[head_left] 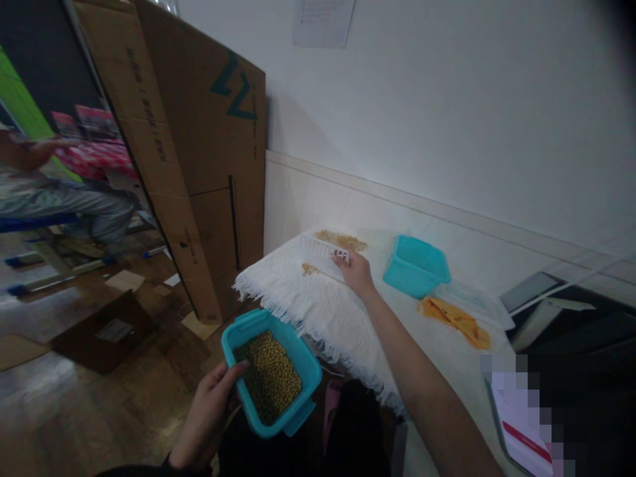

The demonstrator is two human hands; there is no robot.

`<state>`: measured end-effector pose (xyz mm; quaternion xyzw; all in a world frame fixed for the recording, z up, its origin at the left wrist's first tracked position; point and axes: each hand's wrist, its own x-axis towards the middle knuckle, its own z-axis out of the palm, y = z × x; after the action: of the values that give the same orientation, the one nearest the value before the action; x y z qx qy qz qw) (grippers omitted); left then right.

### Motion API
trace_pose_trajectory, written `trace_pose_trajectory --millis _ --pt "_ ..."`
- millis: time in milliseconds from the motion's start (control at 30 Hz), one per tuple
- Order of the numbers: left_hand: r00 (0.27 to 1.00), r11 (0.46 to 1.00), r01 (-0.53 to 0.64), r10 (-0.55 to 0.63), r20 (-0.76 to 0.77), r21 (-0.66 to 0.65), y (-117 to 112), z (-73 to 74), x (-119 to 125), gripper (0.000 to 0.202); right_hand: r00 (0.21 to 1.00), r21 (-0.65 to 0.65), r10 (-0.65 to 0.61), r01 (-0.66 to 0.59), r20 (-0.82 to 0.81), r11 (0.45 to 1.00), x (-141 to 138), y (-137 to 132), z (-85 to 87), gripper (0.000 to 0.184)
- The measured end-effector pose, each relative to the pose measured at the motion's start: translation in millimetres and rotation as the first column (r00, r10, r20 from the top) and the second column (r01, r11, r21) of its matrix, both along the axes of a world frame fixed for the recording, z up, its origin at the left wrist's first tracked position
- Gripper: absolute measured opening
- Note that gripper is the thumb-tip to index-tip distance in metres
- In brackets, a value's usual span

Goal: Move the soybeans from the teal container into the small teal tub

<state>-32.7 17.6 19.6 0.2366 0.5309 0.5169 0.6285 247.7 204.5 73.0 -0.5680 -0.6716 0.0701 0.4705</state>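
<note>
Yellowish beans (274,371) in teal tub (304,354)

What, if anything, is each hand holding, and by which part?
The left hand holds the turquoise container by its left rim; the right hand grips the white slotted basket at its right end.

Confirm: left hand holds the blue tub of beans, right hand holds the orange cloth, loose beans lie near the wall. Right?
Not quite: the head view shows the right hand holding the white slotted basket, not the orange cloth. The left hand does hold the blue tub of beans, and loose beans lie near the wall.
</note>
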Motion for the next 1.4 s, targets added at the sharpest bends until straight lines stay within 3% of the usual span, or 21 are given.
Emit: trace_pose_trajectory --millis 333,633,1033,1233,1400 --pt "0.999 0.999 0.035 -0.035 -0.028 -0.028 6 -18.6 -7 0.024 0.988 -0.01 0.092 -0.094 -0.121 0.995 12 -4 -4.2 0.027" --pt "0.997 0.997 0.044 -0.04 -0.069 0.055 3 -18.9 -5 0.025 0.962 -0.03 0.215 -0.223 -0.165 0.974 -8 -5 -11.1 0.028" --pt "0.998 0.997 0.018 -0.013 -0.066 0.077 2 -14.9 -4 0.026 0.926 -0.098 0.263 -0.298 -0.272 0.949 19 -15 4.0 0.026" --pt "0.999 0.997 -0.011 0.013 -0.032 0.073 3 -14.4 -6 0.025 0.891 -0.167 0.315 -0.382 -0.326 0.909 35 -20 10.0 0.029" --pt "0.999 0.996 0.006 -0.002 -0.053 0.085 3 -12.6 -7 0.024 0.897 -0.118 0.257 -0.317 -0.359 0.941 30 -20 11.1 0.033"
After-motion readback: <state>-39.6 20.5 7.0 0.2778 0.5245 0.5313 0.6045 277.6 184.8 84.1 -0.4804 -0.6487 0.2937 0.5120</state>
